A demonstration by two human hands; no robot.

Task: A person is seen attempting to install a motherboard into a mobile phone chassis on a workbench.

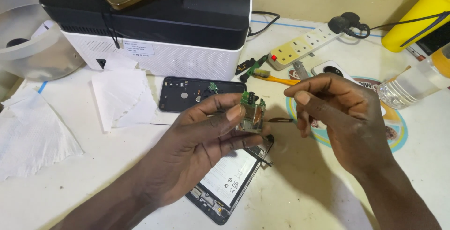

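Your left hand (pixel 206 127) pinches the small circuit board (pixel 249 115) upright between thumb and fingers, lifted off the bench (pixel 93 164) so its edge faces your right hand (pixel 337 113). That hand is closed on a thin tool (pixel 280 120) aimed at the board, with the opened phone (pixel 225 183) lying just beneath both hands.

In my left hand (pixel 201 134) the circuit board (pixel 250 115) shows green laminate and shiny metal shielding. The tissue (pixel 123 96) is soft crinkled paper, the printer (pixel 154 19) matt black and white plastic, my bench (pixel 93 164) smooth and scuffed.
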